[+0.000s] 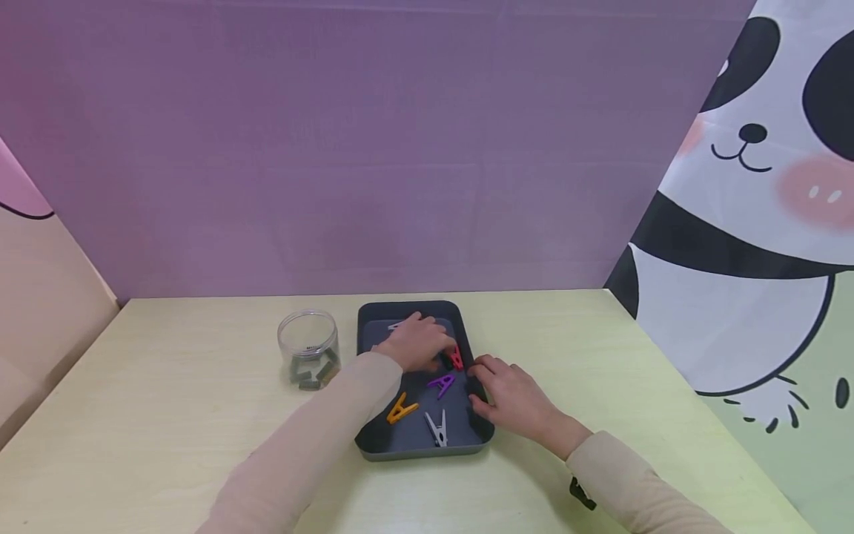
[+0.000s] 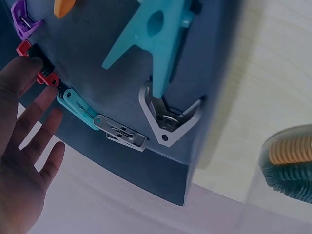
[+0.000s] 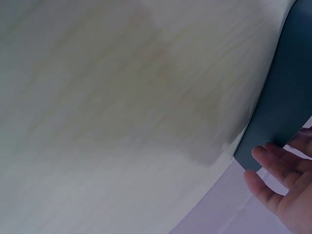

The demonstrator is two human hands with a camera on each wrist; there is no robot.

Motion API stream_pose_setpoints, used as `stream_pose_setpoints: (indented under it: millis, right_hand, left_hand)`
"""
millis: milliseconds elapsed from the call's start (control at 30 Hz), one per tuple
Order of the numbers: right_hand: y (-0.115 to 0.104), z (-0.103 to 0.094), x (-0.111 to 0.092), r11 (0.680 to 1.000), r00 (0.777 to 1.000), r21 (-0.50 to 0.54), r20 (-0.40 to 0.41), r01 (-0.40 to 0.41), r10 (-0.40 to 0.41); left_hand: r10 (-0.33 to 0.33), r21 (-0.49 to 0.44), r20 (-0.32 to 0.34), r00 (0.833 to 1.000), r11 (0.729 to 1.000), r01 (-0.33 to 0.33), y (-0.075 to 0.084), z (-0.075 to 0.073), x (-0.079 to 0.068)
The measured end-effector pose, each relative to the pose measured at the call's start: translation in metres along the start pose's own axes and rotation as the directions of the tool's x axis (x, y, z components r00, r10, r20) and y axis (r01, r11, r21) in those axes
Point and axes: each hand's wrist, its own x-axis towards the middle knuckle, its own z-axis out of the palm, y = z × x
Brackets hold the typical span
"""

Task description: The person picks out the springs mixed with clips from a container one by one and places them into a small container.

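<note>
My left hand (image 1: 416, 343) reaches over the dark tray (image 1: 427, 452), thumb and index finger pinching a red clothespin (image 2: 51, 79) at the tray's wall; a black piece overlaps it. Beside it in the left wrist view lie a teal clothespin (image 2: 80, 109) and a grey one (image 2: 119, 134). Nearer me in the tray are a purple clothespin (image 1: 443, 383), an orange one (image 1: 400, 409) and a whitish one (image 1: 437, 429). My right hand (image 1: 510, 393) rests loosely at the tray's right side, fingers by the rim and its outer wall (image 3: 278, 92) in the right wrist view.
Left of the tray stands a clear round jar (image 1: 290, 341) with coiled dark and tan pieces in its bottom. A larger teal clothespin (image 2: 158, 36) and a spread grey clothespin (image 2: 165, 134) lie in the tray. A purple backdrop (image 1: 373, 163) rises behind the pale table (image 1: 167, 400).
</note>
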Motion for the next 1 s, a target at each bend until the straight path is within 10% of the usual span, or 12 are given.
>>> stream_pose_setpoints:
  millis: [1000]
  right_hand:
    - [-0.0003,-0.0007,-0.0001,1.0,1.0,-0.008,0.001,0.005,-0.005]
  left_hand:
    - [-0.021,-0.033,0.081,0.997,0.999,0.023,0.0058,-0.0047,0.0025]
